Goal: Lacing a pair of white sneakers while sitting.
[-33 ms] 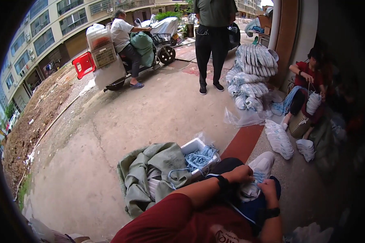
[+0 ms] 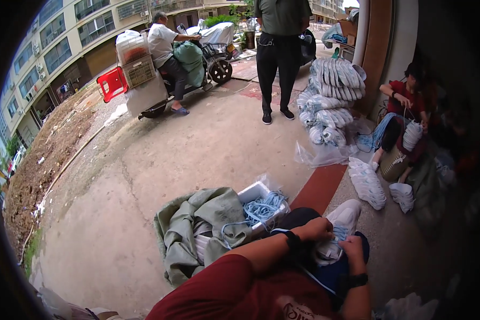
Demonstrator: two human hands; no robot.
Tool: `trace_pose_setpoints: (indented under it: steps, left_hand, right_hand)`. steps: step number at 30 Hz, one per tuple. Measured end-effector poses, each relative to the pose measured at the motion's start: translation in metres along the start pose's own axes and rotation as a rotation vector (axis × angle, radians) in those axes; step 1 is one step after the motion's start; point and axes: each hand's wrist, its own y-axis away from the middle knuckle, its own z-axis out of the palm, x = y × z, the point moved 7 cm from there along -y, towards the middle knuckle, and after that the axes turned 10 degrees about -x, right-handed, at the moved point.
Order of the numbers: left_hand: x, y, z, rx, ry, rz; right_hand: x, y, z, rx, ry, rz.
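My left hand (image 2: 317, 228) and my right hand (image 2: 354, 250) meet over my lap, both closed on a stack of white pieces (image 2: 342, 217) with thin blue straps (image 2: 340, 233). A black band sits on my left wrist and a black watch on my right. Just left of my hands stands an open white box (image 2: 253, 193) full of loose blue straps (image 2: 264, 207). The box rests against a crumpled grey-green sack (image 2: 197, 229) on the concrete.
A seated person in a red top (image 2: 405, 104) handles white stacks at the right, with more white stacks (image 2: 367, 184) and tied bundles (image 2: 330, 98) nearby. A person in dark trousers (image 2: 277, 58) stands beyond. A rider sits on a loaded scooter (image 2: 168, 58) beside a red chair (image 2: 112, 82).
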Motion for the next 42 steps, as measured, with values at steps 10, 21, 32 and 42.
trace_pose_setpoints:
  steps: [10,21,32,42]
  left_hand:
    - [0.000,0.010,-0.005,0.103,-0.122,0.125]
    - [-0.006,0.019,-0.007,0.140,0.036,0.073]
    - [0.010,0.030,-0.010,0.078,-0.161,-0.050]
    - [0.016,0.048,-0.008,0.160,0.053,-0.035]
  right_hand:
    - [-0.018,0.027,-0.002,0.337,0.246,-0.061]
    - [-0.014,0.041,0.003,0.235,0.149,0.000]
    - [-0.003,0.033,-0.003,0.303,-0.087,0.053]
    - [0.014,0.069,-0.018,0.376,-0.627,0.176]
